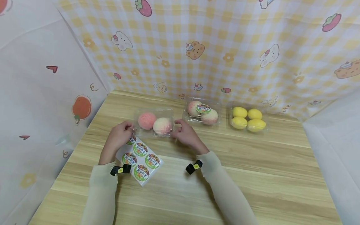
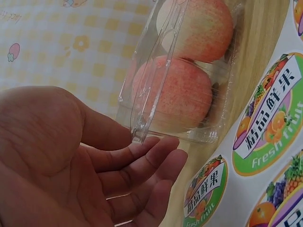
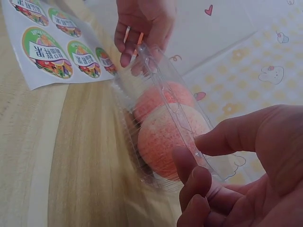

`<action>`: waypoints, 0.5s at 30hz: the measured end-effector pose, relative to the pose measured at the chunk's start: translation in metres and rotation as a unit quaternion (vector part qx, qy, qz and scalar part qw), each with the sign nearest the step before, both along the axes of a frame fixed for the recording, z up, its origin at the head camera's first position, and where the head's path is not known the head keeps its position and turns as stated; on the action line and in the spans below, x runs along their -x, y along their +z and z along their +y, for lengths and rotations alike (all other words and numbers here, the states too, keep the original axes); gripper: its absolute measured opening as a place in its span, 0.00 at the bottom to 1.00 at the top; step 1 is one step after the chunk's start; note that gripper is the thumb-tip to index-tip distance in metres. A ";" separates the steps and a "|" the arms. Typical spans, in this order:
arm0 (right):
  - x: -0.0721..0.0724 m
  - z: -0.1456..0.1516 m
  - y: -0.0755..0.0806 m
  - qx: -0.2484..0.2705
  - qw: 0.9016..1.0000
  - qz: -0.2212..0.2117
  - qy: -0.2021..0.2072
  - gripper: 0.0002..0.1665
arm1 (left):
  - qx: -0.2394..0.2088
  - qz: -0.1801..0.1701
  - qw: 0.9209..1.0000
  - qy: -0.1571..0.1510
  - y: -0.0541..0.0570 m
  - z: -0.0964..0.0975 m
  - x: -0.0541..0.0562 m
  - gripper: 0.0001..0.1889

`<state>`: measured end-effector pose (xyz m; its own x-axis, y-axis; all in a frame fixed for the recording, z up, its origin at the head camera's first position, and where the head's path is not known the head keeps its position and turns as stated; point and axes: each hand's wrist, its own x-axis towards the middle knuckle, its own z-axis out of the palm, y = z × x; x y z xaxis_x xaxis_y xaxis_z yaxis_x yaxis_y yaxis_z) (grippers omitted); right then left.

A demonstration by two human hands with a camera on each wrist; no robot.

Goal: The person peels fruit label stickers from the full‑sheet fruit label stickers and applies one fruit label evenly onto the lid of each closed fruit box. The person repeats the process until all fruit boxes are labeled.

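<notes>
Two peaches, one pink (image 1: 147,121) and one pale with a red blush (image 1: 162,126), lie in a clear plastic clamshell box (image 1: 154,110). My left hand (image 1: 121,136) pinches the left end of its rim, thumb and fingertips at the corner in the left wrist view. At the opposite end, my right hand (image 1: 186,135) pinches the rim between thumb and forefinger (image 3: 184,161). The lid looks folded down over the fruit. A white sheet of round fruit stickers (image 1: 140,161) lies partly beneath the left hand, just in front of the box.
Behind and right stands another clear box (image 1: 216,102) of two peaches, with an oval-looking fruit sticker (image 1: 203,108) on its lid. Farther right, a box (image 1: 229,120) holds several lemons (image 1: 255,114). A checked cloth (image 1: 225,40) hangs along the wooden table's back edge.
</notes>
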<state>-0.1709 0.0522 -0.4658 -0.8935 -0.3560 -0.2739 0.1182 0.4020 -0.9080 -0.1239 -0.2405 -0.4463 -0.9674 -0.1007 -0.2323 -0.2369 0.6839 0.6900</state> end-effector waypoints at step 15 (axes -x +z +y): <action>-0.014 0.021 -0.002 0.006 1.000 -0.001 0.013 0.37 | -0.025 0.008 0.996 -0.080 0.002 -0.003 -0.004 0.19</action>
